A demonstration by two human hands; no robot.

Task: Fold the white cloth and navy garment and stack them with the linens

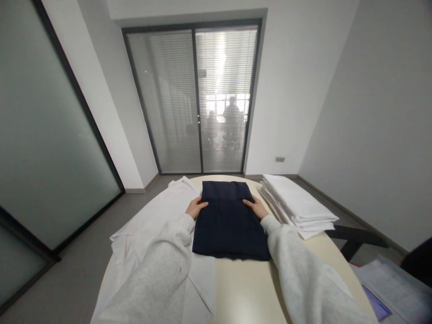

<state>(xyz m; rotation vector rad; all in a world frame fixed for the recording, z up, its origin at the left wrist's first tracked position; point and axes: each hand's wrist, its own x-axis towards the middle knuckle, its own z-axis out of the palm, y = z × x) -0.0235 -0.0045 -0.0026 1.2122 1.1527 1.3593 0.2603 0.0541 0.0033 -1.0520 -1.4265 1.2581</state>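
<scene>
A dark navy cloth [231,229], folded into a rectangle, is in front of me over the table. On its left edge my left hand [195,207] is closed, thumb on top and fingers tucked out of sight beneath. My right hand [256,207] grips the opposite edge in the same way. Beneath my left forearm, a white cloth [151,220] lies loosely spread. To the right of the navy cloth stands a stack of folded white cloths [297,198].
The pale table [246,288] has a rounded edge. Beyond it are glass doors with blinds [199,99]; blurred figures show behind the right pane. Papers [398,283] lie at the lower right, near a black chair part [357,236]. A frosted panel [50,135] stands left.
</scene>
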